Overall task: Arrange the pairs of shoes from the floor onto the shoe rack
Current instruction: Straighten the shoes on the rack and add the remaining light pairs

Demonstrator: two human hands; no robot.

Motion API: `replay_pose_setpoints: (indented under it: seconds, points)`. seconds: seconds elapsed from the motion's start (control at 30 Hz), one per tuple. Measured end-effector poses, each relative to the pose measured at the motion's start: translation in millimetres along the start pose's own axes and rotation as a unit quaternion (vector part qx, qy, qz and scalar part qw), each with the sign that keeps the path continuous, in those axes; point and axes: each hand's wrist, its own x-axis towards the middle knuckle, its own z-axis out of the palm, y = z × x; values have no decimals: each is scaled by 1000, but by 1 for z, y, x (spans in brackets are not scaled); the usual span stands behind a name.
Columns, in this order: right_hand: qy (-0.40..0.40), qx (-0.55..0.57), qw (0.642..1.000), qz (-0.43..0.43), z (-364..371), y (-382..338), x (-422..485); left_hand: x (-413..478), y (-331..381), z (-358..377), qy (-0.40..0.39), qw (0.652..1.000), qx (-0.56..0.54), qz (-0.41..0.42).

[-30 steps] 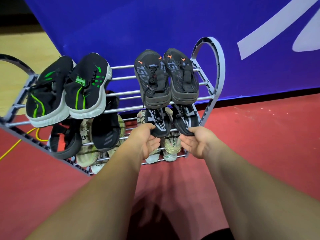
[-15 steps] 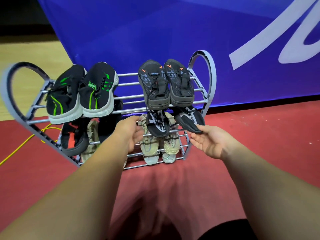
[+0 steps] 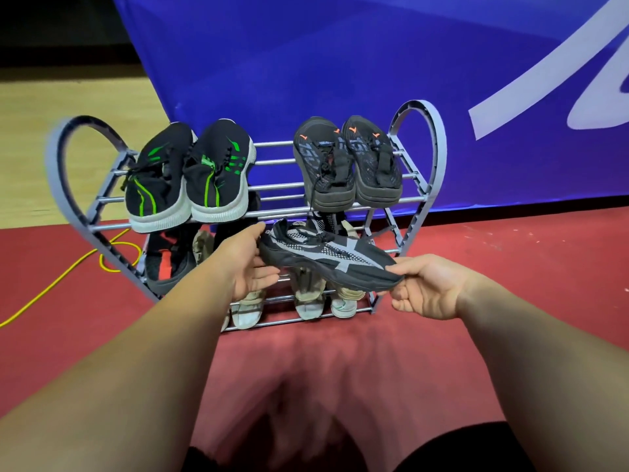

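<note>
Pinching the toe of a black knit sneaker with grey stripes between thumb and curled fingers of the right hand, cupping its heel in the left hand, thumb above, fingers beneath the sole. Held sideways, just before the middle shelf's front edge on a grey heart-ended tube shoe rack, a matching sneaker behind. Farther back along the top shelf: black-and-green white-soled sneakers at the left end, dark grey orange-marked sneakers at the right end.
</note>
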Motion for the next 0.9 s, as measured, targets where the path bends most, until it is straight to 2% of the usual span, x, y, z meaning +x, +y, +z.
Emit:
replay_pose_setpoints:
  seconds: [0.13, 0.23, 0.3, 0.4, 0.47, 0.53, 0.6, 0.7, 0.8, 0.9]
  points:
    - [-28, -18, 999, 20, 17, -2, 5, -1, 0, -25, 7, 1000, 21, -2]
    - [-14, -16, 1000, 23, 24, -2, 25, -3, -1, -44, -8, 1000, 30, -5]
    - [23, 6, 1000, 7, 28, -3, 42, -9, -1, -55, -30, 999, 41, -18]
    - [97, 63, 992, -49, 42, -6, 62, -21, -2, -68, -111, 987, 95, -69]
    - [121, 119, 982, -88, 56, -9, 70, -27, -7, -71, -175, 970, 135, -101]
    - [136, 154, 973, -104, 63, -9, 79, -28, -10, -73, -198, 964, 141, -112]
    - [206, 152, 963, -88, 64, -8, 90, -27, -12, -75, -192, 971, 106, -100]
    - [309, 61, 949, -10, 61, 4, 99, -23, -13, -79, -178, 979, 68, -77]
    - [282, -6, 959, 41, 62, 18, 102, -19, -16, -78, -167, 983, 41, -65]
    - [220, 56, 974, 27, 68, 16, 110, -15, -16, -72, -162, 985, 13, -62]
